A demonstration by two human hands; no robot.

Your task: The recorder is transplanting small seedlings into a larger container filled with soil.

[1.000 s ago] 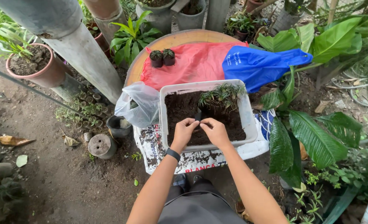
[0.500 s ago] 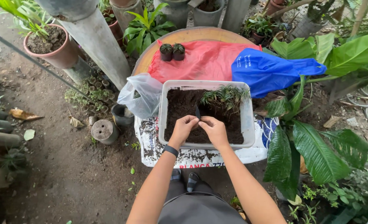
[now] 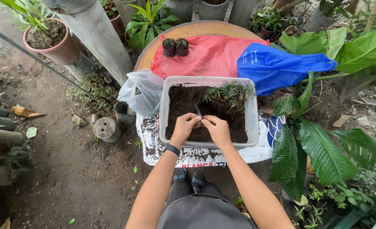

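i see my left hand (image 3: 185, 126) and my right hand (image 3: 215, 127) together over the white tub (image 3: 251, 114) of dark soil (image 3: 183, 101), the fingers of both pinched closed on a small thin seedling (image 3: 198, 112) that stands up between them, just above the soil. to do this step well, i think the grip should stay light and low near the base, so the thin leaves do not break, and the hands should stay over the tub so loose soil falls back inside. a clump of small green plants (image 3: 229, 94) lies in the far right corner of the tub. the tub sits on a printed sack (image 3: 154, 144), which lies at the near edge of a round table under a red bag (image 3: 209, 55) and a blue bag (image 3: 277, 68). two small black pots (image 3: 175, 46) stand on the red bag. around is a garden with bare earth ground (image 3: 69, 182), a clay pot (image 3: 52, 42) and big green leaves (image 3: 323, 152).
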